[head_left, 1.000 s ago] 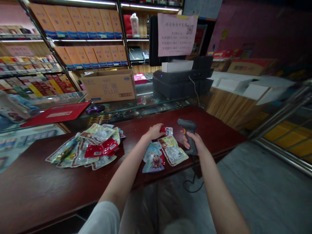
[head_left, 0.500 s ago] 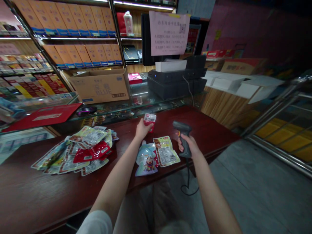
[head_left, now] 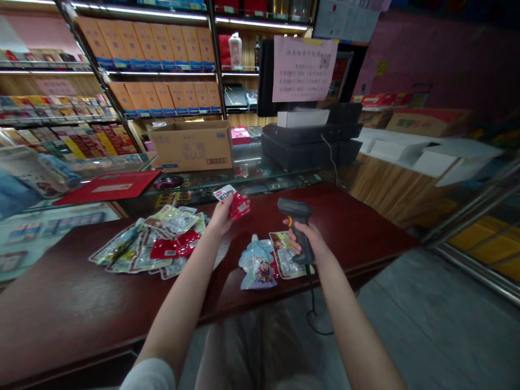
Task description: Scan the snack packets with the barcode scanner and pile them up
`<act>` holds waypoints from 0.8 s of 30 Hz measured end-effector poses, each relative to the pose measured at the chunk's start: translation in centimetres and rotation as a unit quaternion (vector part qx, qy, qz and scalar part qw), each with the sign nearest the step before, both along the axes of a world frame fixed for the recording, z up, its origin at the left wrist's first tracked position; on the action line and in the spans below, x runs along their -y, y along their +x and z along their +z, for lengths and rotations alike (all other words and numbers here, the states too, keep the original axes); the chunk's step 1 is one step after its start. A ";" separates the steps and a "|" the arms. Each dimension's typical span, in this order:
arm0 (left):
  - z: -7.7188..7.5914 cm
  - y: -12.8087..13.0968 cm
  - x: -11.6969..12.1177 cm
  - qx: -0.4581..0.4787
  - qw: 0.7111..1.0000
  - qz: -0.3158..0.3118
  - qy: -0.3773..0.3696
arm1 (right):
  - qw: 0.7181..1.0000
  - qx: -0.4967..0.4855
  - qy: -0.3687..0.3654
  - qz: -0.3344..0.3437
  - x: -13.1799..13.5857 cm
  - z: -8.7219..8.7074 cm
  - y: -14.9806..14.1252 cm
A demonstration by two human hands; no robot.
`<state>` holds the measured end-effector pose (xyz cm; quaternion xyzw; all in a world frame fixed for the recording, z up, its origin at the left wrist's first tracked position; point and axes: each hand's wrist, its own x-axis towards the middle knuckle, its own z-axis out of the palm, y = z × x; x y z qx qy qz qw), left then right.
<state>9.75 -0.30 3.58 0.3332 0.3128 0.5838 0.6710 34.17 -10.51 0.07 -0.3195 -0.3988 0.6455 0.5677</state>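
Two items were in hand (clock centred on the blue pouch (head_left: pixel 259 270), 12 = far side). Red pack (head_left: pixel 238 210): approx. 11 o'clock, raised above the table (head_left: pixel 365 222) in the L hand (head_left: pixel 220 218). Scanner (head_left: pixel 301 234): approx. 2, in the R hand (head_left: pixel 316 241), nose toward approx. 9. Yellow pack (head_left: pixel 283 254) lay at 3, partly behind the scanner; a heap (head_left: pixel 175 221) of packs lay betw. 9 and 10.

Proc. (judged): the red pack called for a flat, steady hold, pale label (head_left: pixel 242 207) square to the scanner nose, fingertips clear of it, no creases across it.

Fingers, L: clamped on the red pack, thumb on its front, others behind, i.e. gap approx. pack thickness. Fingers, R: wrapped around the scanner's grip, index finger at the orange trigger (head_left: pixel 290 221); whether it was pressed could not be told.
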 end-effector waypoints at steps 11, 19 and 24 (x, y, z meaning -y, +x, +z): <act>-1.8 -3.2 -0.3 -0.004 1.000 0.012 -0.017 | 0.998 0.031 -0.042 0.043 -1.4 -2.0 -3.7; -1.5 -2.9 0.5 0.020 0.999 0.012 -0.024 | 0.997 0.055 -0.038 0.047 -1.3 -2.5 -3.3; -1.4 -2.6 0.5 0.007 0.999 0.025 -0.027 | 0.995 0.071 -0.038 0.065 -1.5 -2.8 -3.3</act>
